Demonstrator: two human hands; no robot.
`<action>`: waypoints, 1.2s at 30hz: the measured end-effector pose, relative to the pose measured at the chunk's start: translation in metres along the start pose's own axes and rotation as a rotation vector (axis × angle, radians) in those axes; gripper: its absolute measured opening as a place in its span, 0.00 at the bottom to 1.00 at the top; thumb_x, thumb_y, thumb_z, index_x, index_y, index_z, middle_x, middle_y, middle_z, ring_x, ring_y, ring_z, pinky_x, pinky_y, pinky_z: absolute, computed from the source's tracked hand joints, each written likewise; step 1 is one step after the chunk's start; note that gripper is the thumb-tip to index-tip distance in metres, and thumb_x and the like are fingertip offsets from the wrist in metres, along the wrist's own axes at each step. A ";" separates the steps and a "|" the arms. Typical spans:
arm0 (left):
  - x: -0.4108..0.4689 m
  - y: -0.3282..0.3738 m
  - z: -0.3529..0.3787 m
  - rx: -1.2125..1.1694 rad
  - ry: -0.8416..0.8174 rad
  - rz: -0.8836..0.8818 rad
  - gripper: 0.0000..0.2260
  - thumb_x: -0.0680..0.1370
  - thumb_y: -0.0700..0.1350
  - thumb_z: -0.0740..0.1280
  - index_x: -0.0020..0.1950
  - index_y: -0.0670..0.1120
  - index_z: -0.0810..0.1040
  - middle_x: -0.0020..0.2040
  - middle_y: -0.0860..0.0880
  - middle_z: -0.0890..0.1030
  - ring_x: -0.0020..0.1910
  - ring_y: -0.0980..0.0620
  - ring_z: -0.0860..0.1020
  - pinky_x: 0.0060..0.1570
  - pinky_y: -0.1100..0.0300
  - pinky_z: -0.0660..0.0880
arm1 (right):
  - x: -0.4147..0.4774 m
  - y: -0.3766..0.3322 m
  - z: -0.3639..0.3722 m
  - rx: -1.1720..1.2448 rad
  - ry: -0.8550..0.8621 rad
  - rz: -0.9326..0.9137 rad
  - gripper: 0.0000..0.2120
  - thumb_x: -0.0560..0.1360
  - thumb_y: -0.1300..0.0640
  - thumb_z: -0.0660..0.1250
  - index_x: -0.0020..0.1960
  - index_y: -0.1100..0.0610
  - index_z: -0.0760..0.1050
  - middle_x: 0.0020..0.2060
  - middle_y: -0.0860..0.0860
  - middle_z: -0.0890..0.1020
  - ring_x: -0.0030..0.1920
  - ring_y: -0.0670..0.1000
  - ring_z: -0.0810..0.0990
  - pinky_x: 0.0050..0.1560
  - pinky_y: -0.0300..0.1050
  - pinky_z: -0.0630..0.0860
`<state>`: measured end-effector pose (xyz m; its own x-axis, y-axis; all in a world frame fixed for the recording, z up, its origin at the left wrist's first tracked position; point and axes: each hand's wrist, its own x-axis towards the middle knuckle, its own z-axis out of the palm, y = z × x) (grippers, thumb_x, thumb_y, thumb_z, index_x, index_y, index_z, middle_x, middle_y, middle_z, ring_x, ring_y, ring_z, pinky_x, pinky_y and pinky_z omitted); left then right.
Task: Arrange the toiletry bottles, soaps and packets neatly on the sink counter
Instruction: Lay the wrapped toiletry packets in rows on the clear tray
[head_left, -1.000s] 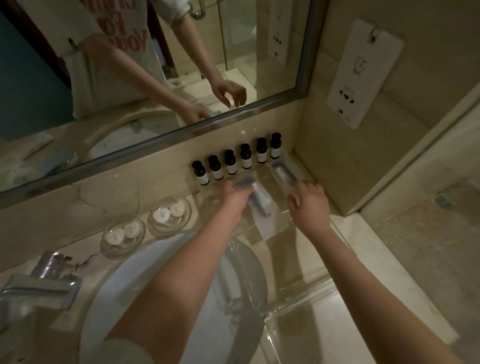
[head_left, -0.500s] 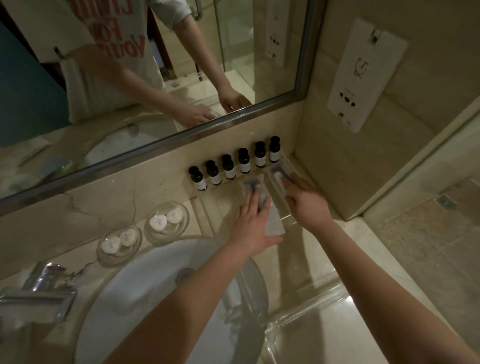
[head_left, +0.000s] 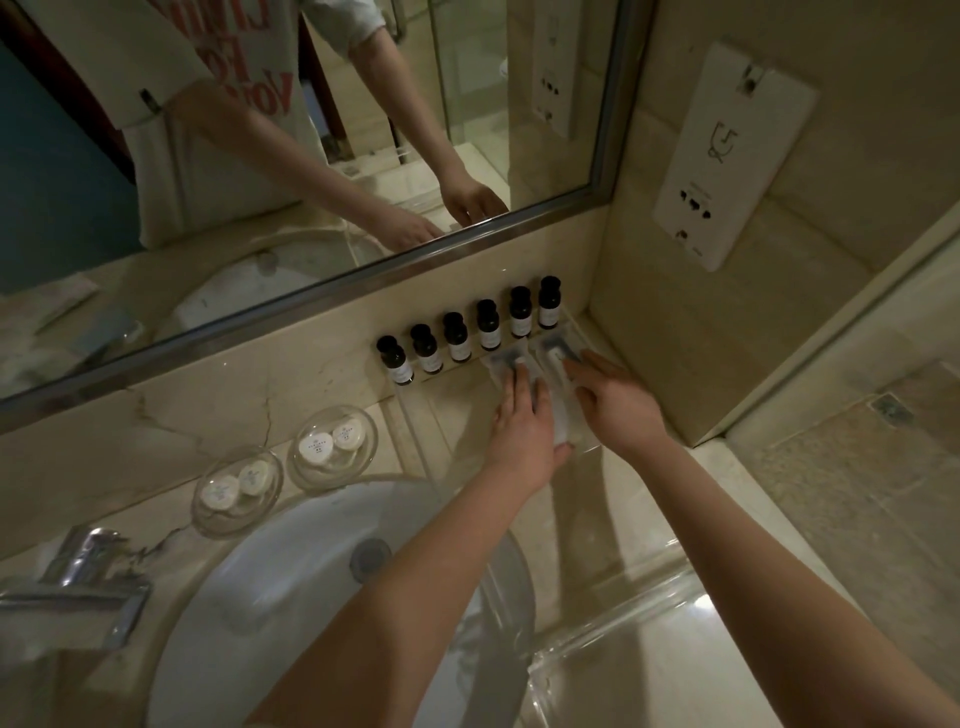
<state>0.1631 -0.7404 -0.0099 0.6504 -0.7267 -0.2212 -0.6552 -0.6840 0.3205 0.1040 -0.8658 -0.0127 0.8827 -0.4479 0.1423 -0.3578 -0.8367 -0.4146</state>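
I see the counter (head_left: 597, 493), with six bottles (head_left: 488, 325) lining the wall at 1 o'clock from the basin (head_left: 291, 571). My left hand (head_left: 519, 431) and right hand (head_left: 618, 405) lie flat, side by side, pressing the packets (head_left: 501, 361) at the row's 6 o'clock. They look like light, slippery film, so I'd slide them flat or pinch an edge

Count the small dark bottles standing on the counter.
6. One row along the back wall under the mirror, left to right: bottle one, bottle two, bottle three, bottle four, bottle five, bottle six by the corner. None appears hidden.

hotel bathroom, sink (head_left: 291, 597), mirror (head_left: 467, 130), toiletry bottles (head_left: 470, 332)
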 end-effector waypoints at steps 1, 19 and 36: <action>-0.001 0.001 0.000 0.007 -0.005 0.001 0.39 0.76 0.55 0.65 0.77 0.40 0.47 0.77 0.39 0.40 0.77 0.43 0.39 0.75 0.49 0.50 | 0.000 -0.001 0.000 0.004 -0.001 -0.002 0.18 0.74 0.62 0.65 0.62 0.54 0.77 0.64 0.61 0.76 0.52 0.63 0.82 0.47 0.52 0.79; -0.110 -0.053 -0.055 0.097 0.083 -0.076 0.32 0.80 0.56 0.56 0.77 0.43 0.48 0.79 0.45 0.45 0.78 0.47 0.40 0.75 0.46 0.45 | -0.066 -0.092 -0.030 -0.150 -0.058 -0.084 0.25 0.75 0.54 0.65 0.71 0.55 0.65 0.69 0.57 0.70 0.66 0.62 0.71 0.61 0.59 0.70; -0.353 -0.208 -0.045 -0.051 0.163 -0.485 0.26 0.79 0.56 0.58 0.74 0.46 0.61 0.77 0.46 0.58 0.77 0.46 0.51 0.75 0.49 0.53 | -0.210 -0.297 0.046 -0.003 -0.233 -0.374 0.21 0.75 0.53 0.65 0.66 0.56 0.71 0.65 0.57 0.75 0.64 0.60 0.74 0.60 0.56 0.72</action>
<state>0.0873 -0.3382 0.0430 0.9289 -0.3048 -0.2106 -0.2466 -0.9329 0.2624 0.0387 -0.5092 0.0393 0.9966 -0.0314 0.0758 -0.0011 -0.9289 -0.3702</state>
